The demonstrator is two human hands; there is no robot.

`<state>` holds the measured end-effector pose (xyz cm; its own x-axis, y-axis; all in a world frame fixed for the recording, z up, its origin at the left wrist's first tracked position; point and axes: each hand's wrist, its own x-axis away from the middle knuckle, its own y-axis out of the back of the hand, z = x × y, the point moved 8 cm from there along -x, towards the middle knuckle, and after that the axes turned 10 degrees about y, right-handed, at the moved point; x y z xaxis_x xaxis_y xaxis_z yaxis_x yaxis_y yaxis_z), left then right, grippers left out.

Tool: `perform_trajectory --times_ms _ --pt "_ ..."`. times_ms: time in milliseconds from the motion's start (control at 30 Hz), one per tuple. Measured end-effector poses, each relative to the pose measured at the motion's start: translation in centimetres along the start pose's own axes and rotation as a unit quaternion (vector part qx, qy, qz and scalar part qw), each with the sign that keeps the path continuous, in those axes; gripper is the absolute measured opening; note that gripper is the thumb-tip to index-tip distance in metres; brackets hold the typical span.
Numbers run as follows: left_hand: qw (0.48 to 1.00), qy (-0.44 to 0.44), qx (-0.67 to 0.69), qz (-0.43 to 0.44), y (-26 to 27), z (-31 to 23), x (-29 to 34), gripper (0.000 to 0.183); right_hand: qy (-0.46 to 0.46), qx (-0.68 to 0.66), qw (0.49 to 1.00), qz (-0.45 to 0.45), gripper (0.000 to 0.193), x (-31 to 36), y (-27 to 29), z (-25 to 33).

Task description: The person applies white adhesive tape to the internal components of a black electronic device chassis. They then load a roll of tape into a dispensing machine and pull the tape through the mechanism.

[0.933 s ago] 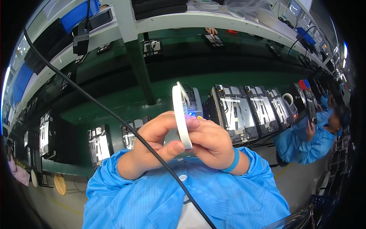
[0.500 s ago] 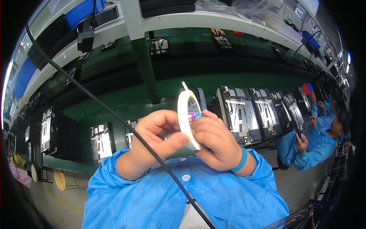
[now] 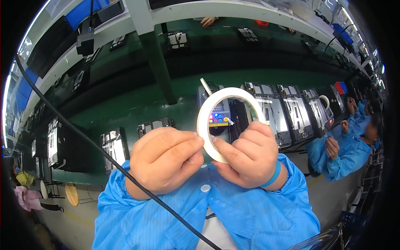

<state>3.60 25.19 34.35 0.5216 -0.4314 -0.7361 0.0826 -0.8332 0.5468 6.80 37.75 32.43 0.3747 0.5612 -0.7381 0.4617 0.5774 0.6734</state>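
Observation:
A roll of white tape [image 3: 208, 106] is held up in front of my chest, its ring turned face-on. My right hand [image 3: 254, 156] grips its lower right side, the index finger reaching into the hole and the thumb beneath the rim. At the roll's left edge, my left hand [image 3: 168, 160] is closed in a pinch, fingertips against the rim; whether a loose tape end lies between them is hidden. Through the ring shows part of a grey machine [image 3: 219, 112] with small coloured buttons, standing on the green bench [image 3: 183, 121].
Flat black-and-silver device panels [image 3: 291, 112] stand in a row at right, with another stack [image 3: 58, 143] at left. A black cable [image 3: 89, 139] crosses in front of me. A white shelf frame [image 3: 139, 18] spans above. A co-worker in blue [image 3: 348, 154] sits at right.
The roll has turned from nearly edge-on to face-on. My left hand has closed from a looser hold into a pinch at its edge. The right hand has shifted slightly right.

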Motion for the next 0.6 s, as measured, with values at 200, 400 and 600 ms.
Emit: perform_trajectory --times_ms 200,400,600 --pt "1.0 -0.004 0.008 0.019 -0.3 0.1 0.3 0.027 0.024 0.033 0.999 -0.009 0.034 0.2 0.0 0.7" --pt "1.0 0.012 -0.002 0.013 -0.4 0.3 0.4 0.026 0.028 0.031 0.999 -0.013 0.033 0.2 -0.5 0.8" --pt "0.999 0.036 0.02 0.029 -0.5 1.0 0.4 0.024 0.011 0.015 1.0 -0.017 0.034 0.4 -0.4 0.4"
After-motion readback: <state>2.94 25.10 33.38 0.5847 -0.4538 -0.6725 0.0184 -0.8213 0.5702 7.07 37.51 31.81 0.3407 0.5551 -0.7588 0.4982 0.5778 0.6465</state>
